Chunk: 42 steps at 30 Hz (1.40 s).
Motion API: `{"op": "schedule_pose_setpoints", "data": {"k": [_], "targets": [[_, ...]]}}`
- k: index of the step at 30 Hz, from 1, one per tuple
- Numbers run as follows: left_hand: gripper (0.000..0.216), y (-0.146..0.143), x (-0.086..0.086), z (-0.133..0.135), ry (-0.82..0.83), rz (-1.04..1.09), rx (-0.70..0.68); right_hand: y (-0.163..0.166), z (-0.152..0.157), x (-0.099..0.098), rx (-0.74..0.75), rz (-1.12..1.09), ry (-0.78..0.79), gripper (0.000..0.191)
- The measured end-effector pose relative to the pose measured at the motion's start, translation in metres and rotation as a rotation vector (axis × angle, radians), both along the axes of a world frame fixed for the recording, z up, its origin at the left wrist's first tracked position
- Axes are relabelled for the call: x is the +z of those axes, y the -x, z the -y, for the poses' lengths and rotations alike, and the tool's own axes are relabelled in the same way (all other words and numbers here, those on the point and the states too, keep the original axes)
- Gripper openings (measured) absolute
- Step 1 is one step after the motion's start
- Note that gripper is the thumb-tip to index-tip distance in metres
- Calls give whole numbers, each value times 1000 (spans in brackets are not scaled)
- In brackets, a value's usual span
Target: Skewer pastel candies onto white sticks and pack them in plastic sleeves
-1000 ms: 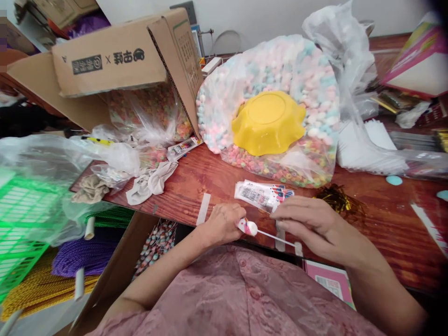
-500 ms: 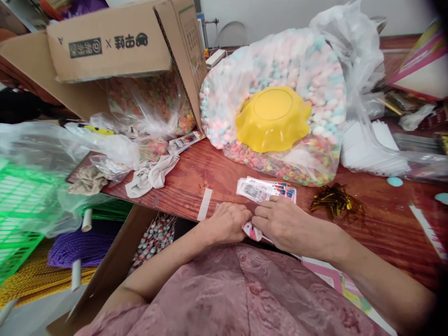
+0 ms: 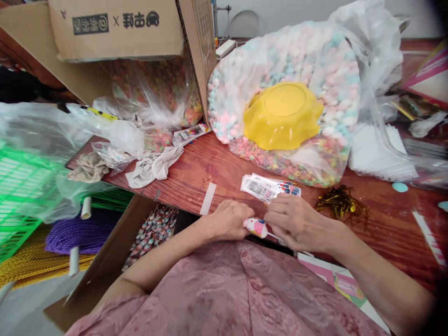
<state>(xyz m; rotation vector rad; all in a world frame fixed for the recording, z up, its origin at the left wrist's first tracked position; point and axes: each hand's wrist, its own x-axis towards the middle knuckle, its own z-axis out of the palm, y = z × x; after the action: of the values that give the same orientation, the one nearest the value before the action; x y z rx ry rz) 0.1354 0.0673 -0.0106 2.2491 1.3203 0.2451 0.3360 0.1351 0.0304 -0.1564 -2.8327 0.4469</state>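
A small lollipop (image 3: 257, 227) in a white, pink and red printed wrapper lies between my two hands at the table's front edge. My left hand (image 3: 233, 219) is closed, pinching the wrapper's left end. On the other side my right hand (image 3: 290, 221) has its fingers curled around the white stick (image 3: 275, 237), which points down to the right. Its fingertips are partly hidden. Just beyond the hands lies a stack of printed wrappers (image 3: 261, 186). Gold foil ties (image 3: 339, 203) sit to the right of my right hand.
A yellow wavy bowl (image 3: 285, 116) rests upside down on a clear bag of pastel candy (image 3: 332, 93). An open cardboard box (image 3: 119, 35) stands back left, with a grey cloth (image 3: 152, 167) before it. Below the edge are many sticks with small candies (image 3: 150, 233) and a green basket (image 3: 17, 196).
My right hand has moved slightly right, away from the left hand. More of the lollipop's wrapper and its white stick now show between them. The view has shifted a little.
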Motion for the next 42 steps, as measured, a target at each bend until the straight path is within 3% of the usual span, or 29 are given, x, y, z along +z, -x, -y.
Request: {"op": "schedule_pose_setpoints", "data": {"k": [4, 8, 10, 16, 20, 27, 31, 35, 38, 42], "targets": [[11, -2, 0, -1, 17, -16, 26, -15, -13, -1, -78, 9, 187, 23], [10, -1, 0, -1, 45, -21, 147, -42, -11, 1, -317, -56, 287, 17], [12, 0, 0, -1, 56, 3, 202, -52, -4, -1, -401, -141, 301, 16], [21, -5, -4, -4, 26, 72, 259, -54, 16, -9, -468, -325, 307, 13], [27, -12, -4, -5, 28, 135, 279, -44, 20, -13, -533, -415, 221, 26], [36, -17, 0, -2, 117, 271, 318, 1, 35, -36, -527, -561, 59, 34], [32, -7, 12, -5, 349, 588, 302, -1, 27, -39, -512, -584, 18, 29], [49, 11, 28, -13, 697, 881, 247, -11, 11, -23, -441, -538, 36, 28], [47, 14, 31, -17, 848, 898, 350, -8, -2, -11, -373, -534, -6, 27], [39, -1, 25, -15, 740, 1008, 616, 4, -14, -12, -308, -570, -11, 27]]}}
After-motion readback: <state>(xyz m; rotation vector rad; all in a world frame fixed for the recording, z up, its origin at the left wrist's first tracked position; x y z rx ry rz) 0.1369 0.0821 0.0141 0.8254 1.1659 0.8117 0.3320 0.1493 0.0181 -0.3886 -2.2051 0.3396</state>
